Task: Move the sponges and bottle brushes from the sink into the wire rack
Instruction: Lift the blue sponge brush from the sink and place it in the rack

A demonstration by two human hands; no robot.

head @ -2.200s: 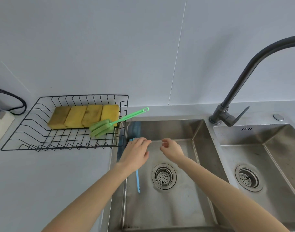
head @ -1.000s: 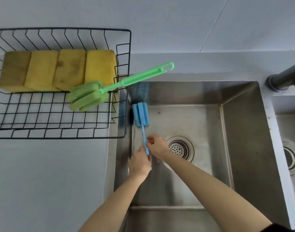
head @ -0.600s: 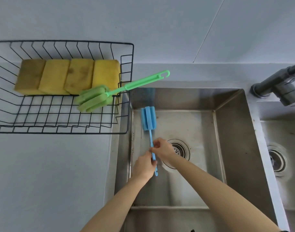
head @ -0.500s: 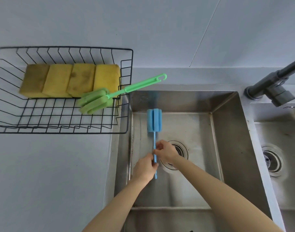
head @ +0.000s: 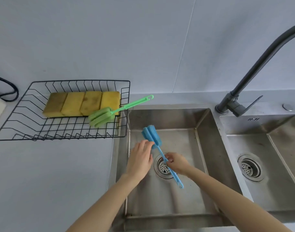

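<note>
Blue bottle brush: over the left sink basin, lifted, foam head toward the rack. My right hand pinches its handle mid-length; my left hand touches the foam head with loosely spread fingers, grip uncertain. Wire rack: on the counter, holding four yellow sponges in a row and one green bottle brush, handle overhanging the rim.

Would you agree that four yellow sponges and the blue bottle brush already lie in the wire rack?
Not quite: in the head view the brush in the wire rack beside the four yellow sponges is the green bottle brush; the blue bottle brush is over the sink.
</note>
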